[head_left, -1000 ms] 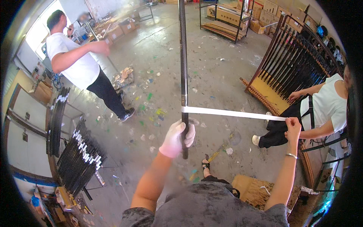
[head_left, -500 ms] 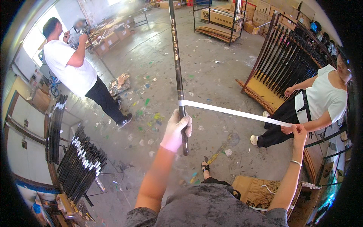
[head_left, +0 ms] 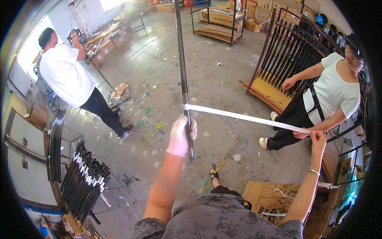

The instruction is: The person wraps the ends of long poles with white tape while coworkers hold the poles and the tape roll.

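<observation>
My left hand (head_left: 180, 137), in a white glove, is wrapped round a long black fishing rod (head_left: 183, 75) close to its lower end. The rod stands nearly upright and runs out of the top of the picture. Just above my left hand, a strip of white tape (head_left: 246, 118) goes round the rod. From there it stretches taut to the right and slightly down. My bare right hand (head_left: 317, 141) pinches the far end of the tape between thumb and fingers, with a bracelet on that wrist.
Bundles of black rods with white bands (head_left: 85, 175) lean at the left. A rack of black rods (head_left: 292, 51) stands at the right. One person (head_left: 65, 75) stands at left, another (head_left: 334, 87) at right, near my right hand. Cardboard (head_left: 254, 195) with tape scraps lies beside me.
The rod has turned, so its gold lettering no longer shows. Both hands have shifted slightly, my right one farther right, and the tape stays stretched. The person at right has swung an arm outward.
</observation>
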Motion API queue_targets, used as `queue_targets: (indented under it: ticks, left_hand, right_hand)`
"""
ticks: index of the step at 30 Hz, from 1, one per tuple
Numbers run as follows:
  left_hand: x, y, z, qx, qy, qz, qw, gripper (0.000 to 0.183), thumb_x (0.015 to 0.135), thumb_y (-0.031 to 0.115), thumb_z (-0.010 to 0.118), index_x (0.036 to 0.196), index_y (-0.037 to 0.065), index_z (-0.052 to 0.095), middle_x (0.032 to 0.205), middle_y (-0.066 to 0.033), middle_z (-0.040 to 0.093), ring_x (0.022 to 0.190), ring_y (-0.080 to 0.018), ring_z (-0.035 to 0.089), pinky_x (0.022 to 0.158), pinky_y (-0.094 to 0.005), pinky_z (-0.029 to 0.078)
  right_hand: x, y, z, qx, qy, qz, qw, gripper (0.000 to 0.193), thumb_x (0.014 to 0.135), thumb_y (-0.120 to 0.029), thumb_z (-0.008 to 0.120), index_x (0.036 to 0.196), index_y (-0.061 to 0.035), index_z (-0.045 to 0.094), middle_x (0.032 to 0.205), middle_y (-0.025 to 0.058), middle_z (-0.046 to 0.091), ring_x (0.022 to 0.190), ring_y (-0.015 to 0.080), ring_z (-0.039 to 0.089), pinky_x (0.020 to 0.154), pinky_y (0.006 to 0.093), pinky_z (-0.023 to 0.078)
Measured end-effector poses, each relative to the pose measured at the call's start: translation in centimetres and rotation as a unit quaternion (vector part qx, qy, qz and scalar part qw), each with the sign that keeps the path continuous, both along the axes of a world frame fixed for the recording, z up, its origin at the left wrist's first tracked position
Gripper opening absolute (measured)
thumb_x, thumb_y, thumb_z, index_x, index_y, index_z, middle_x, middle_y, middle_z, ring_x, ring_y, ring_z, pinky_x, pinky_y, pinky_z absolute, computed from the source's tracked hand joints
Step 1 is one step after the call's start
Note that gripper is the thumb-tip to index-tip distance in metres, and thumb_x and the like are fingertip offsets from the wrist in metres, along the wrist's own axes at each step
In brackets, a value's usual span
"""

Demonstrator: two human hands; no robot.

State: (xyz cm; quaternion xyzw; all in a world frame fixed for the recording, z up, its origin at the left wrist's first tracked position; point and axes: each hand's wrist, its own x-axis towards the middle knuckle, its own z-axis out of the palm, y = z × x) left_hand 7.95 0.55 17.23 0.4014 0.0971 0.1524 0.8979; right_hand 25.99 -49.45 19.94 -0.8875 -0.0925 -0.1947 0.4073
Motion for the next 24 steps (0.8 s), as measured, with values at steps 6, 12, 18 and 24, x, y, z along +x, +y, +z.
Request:
queue_targets:
  ticks: [6,12,18,24]
  left_hand:
    - [0.7,-0.7,0.1,0.117,0.051,0.057,0.990,0.013,0.091,0.017,0.051,0.097,0.007,0.046,0.069,-0.0033,0.047,0.050,-0.0121,0.044,0.045,-0.0261,0.036]
    - [1.2,-0.1,-0.3,-0.005,0.038,0.024,0.999,0.009,0.092,0.016,0.049,0.092,0.007,0.049,0.066,-0.0023,0.048,0.052,-0.0116,0.046,0.047,-0.0250,0.037]
    - [3.8,1.7,-8.1,0.157,0.186,0.178,0.953,0.008,0.090,0.015,0.052,0.088,0.010,0.046,0.057,0.0042,0.040,0.041,-0.0074,0.037,0.037,-0.0230,0.029]
    - [5.8,2.2,-14.3,0.087,0.336,0.111,0.931,0.020,0.095,0.022,0.043,0.084,0.005,0.046,0.058,-0.0042,0.046,0.048,-0.0193,0.049,0.045,-0.0341,0.042]
  right_hand:
    - [-0.2,-2.3,-0.5,-0.007,0.018,-0.043,0.999,0.021,0.087,-0.022,0.064,0.078,-0.0034,0.059,0.064,-0.0071,0.044,0.059,0.0032,0.036,0.051,0.0198,0.029]
    - [-0.8,-2.5,0.0,0.012,0.004,-0.029,1.000,0.019,0.086,-0.019,0.064,0.077,-0.0029,0.059,0.064,-0.0047,0.046,0.057,0.0041,0.038,0.050,0.0208,0.031]
    - [-5.1,2.9,3.6,-0.060,-0.010,-0.017,0.998,0.011,0.076,-0.010,0.065,0.079,0.0006,0.064,0.071,0.0086,0.062,0.066,0.0149,0.058,0.062,0.0282,0.047]
    - [-11.8,-7.6,-4.9,-0.236,0.038,-0.164,0.957,0.025,0.064,-0.015,0.072,0.066,0.0012,0.054,0.065,0.0130,0.050,0.060,0.0277,0.051,0.056,0.0370,0.042]
